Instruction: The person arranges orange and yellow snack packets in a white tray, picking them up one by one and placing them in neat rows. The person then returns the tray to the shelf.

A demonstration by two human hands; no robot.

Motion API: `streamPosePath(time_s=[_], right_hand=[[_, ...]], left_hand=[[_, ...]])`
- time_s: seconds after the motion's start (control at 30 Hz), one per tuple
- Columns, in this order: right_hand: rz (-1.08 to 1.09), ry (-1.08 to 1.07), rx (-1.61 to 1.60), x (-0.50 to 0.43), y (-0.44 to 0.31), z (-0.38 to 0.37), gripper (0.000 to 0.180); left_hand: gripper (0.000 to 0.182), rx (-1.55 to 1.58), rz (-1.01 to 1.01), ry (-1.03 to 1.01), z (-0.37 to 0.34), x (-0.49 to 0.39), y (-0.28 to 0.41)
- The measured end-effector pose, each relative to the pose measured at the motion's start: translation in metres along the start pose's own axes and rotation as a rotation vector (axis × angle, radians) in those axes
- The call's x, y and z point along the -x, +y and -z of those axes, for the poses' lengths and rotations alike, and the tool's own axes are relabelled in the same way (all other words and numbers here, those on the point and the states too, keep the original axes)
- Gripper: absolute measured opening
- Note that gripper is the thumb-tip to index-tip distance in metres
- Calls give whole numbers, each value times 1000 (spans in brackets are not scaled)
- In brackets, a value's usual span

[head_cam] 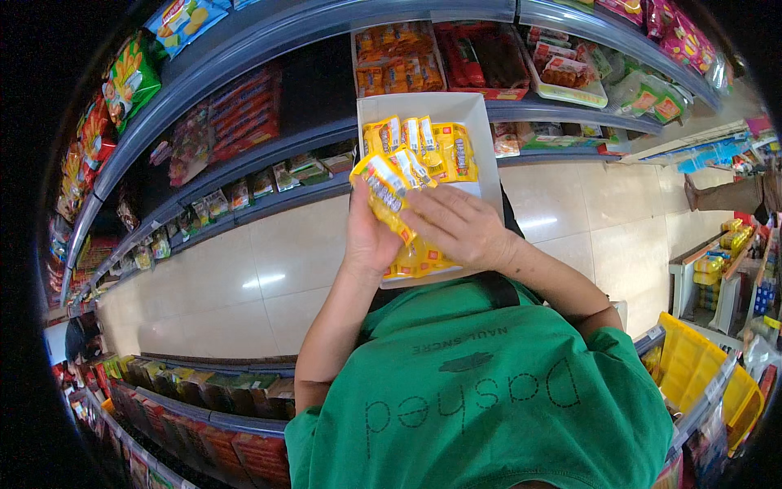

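My left hand (374,235) grips a few yellow snack sachets (383,189), holding them tilted above an open white cardboard box (421,102). Over the box's right side, my right hand (467,226) has its fingers against the held sachets; whether it grips one is hard to see. More yellow sachets (455,153) lie in rows at the far end of the box, and others (421,260) sit at its near end, partly hidden by my hands. The box rests close to my green shirt, its far end at the shelf edge.
Beyond the box, a shelf holds a tray of orange packets (400,58), a red box (479,58) and a white tray of packaged snacks (568,70). Shelving with boxed goods (208,388) stands behind me. A person's leg (727,194) shows at the right.
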State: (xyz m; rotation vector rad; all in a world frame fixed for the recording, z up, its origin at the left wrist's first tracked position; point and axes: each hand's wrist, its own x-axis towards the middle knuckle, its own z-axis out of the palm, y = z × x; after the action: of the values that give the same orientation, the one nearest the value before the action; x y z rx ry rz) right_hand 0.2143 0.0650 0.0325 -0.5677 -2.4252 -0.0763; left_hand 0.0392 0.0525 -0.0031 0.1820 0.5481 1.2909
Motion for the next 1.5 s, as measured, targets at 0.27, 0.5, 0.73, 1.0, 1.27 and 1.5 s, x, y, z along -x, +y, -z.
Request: streamPosePath(time_s=[0.27, 0.5, 0.73, 1.0, 1.27, 1.5], right_hand=[[-55, 48, -277, 0, 9, 9, 33], [-678, 2, -113, 15, 72, 2, 16], [-815, -124, -401, -4, 74, -51, 20], [-1129, -215, -938, -34, 81, -82, 40], [-1166, -361, -938, -64, 80, -91, 42], [-858, -282, -374, -74, 69, -101, 50]], left_hand=[[43, -49, 11, 126, 13, 0, -2], [68, 216, 76, -191, 0, 10, 8], [52, -178, 207, 76, -7, 36, -8], [48, -130, 281, 88, 6, 51, -13], [50, -179, 326, 63, 8, 52, -11], [49, -175, 331, 64, 0, 52, -8]])
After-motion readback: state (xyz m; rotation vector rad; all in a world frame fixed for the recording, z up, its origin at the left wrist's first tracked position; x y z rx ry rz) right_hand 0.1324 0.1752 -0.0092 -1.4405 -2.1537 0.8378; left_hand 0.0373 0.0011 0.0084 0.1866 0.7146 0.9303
